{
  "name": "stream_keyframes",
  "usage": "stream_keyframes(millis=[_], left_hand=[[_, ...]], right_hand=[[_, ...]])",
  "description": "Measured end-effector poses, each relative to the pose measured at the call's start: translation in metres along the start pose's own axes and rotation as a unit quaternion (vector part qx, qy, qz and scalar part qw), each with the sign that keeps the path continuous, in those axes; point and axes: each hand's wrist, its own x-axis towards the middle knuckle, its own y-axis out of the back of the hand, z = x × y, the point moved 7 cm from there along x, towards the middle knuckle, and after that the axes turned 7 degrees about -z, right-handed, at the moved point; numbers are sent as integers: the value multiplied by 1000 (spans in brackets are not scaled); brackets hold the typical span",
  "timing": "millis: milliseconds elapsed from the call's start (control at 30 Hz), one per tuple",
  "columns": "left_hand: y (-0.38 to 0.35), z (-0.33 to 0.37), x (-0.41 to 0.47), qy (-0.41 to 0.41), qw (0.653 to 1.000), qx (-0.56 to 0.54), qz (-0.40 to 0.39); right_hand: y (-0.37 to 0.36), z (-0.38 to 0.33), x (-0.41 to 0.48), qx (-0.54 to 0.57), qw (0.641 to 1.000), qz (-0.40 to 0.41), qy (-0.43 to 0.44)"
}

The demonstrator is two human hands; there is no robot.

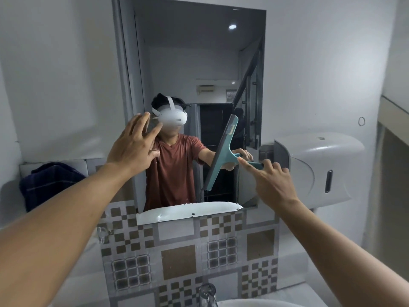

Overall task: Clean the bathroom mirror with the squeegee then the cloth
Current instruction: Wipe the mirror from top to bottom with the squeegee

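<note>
L hand (132,147) splayed (R hand (271,180) gripping).

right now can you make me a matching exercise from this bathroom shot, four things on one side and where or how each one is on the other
Things:
1. squeegee
2. dark cloth
3. left hand
4. wall dispenser

Places or states:
a. lying on the ledge left of the mirror
b. mounted right of the mirror
c. held by the right hand, blade tilted against the glass
d. open, fingers spread, holding nothing

Pairs: 1-c, 2-a, 3-d, 4-b
</note>
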Motion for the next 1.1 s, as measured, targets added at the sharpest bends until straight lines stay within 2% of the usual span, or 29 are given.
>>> stream_keyframes(millis=[267,500,700,1100], left_hand=[[1,0,1,-3,1000,-12,4],[1,0,0,-6,1000,-14,8],[2,1,0,-9,1000,-7,7],[2,1,1,-10,1000,1,4]], right_hand=[[-15,2,-7,58,997,-36,-40],[-45,0,-30,175,978,-60,-95],[-70,-17,-49,217,964,-79,-135],[-97,-53,-72,345,912,-129,-180]])
